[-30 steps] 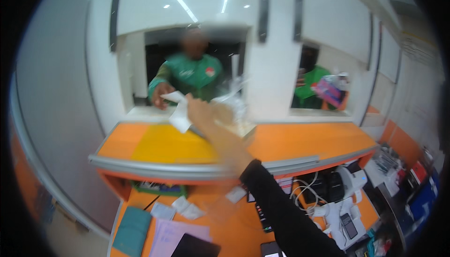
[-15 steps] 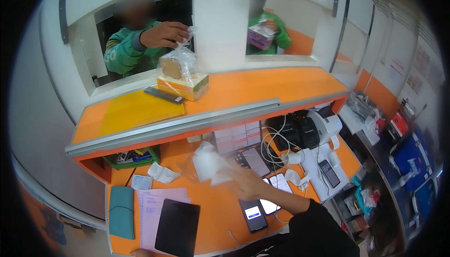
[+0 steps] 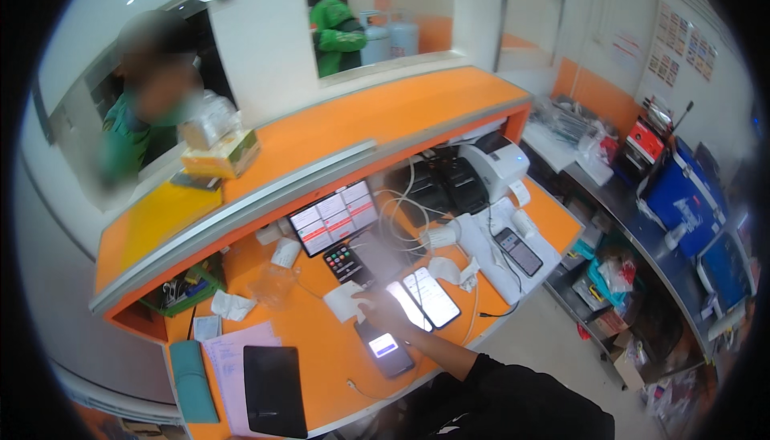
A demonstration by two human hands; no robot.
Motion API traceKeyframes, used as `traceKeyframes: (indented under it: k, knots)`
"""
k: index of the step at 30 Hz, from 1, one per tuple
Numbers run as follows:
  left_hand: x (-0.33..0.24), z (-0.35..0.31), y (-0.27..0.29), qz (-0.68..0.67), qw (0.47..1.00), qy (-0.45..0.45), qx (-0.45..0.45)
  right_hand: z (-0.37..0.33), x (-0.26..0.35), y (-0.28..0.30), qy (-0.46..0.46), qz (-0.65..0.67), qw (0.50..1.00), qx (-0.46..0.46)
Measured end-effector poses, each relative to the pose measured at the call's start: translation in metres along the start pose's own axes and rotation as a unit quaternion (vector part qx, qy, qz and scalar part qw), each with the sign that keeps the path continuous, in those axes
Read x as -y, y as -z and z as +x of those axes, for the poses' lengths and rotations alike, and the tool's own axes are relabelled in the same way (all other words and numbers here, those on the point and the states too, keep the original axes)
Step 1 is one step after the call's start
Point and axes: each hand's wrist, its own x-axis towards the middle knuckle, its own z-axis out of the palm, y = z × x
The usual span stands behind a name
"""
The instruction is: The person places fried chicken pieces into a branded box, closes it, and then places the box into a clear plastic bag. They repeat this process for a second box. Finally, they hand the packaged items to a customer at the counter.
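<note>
My right hand (image 3: pixel 385 310) reaches over the orange desk (image 3: pixel 329 364), smeared by motion. Its fingers are closed on the right edge of a small white paper slip (image 3: pixel 343 303). Close under the hand lie a dark phone (image 3: pixel 383 350) with a lit pop-up and two phones with bright screens, one of them a white-screened phone (image 3: pixel 432 296). A crumpled clear plastic bag (image 3: pixel 275 286) rests left of the slip. My left hand is out of view.
A tablet (image 3: pixel 274 392), pink sheets (image 3: pixel 228 360) and a teal pouch (image 3: pixel 192 382) lie at the left. Behind stand a monitor (image 3: pixel 333 217) and a white printer (image 3: pixel 493 169). Cables trail across the desk. A person in green (image 3: pixel 128 131) is at the window, beside a tissue box (image 3: pixel 220 154).
The view has swung right. My right hand has let go of the clear plastic bag, which now lies on the desk, and holds the paper slip lower down. My left fingertips have left view.
</note>
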Motion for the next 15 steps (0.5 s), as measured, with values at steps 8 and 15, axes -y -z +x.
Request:
traceKeyframes:
  k: [8, 15]
  knots:
    - [-0.067, -0.101, 0.028, -0.123, 0.97, -0.178, 0.107, -0.003, -0.066, 0.131, -0.095, -0.11, 0.949, -0.28]
    - [-0.222, -0.311, 0.04, -0.227, 0.79, -0.502, 0.268, -0.041, -0.079, 0.213, -0.121, -0.23, 0.952, -0.164]
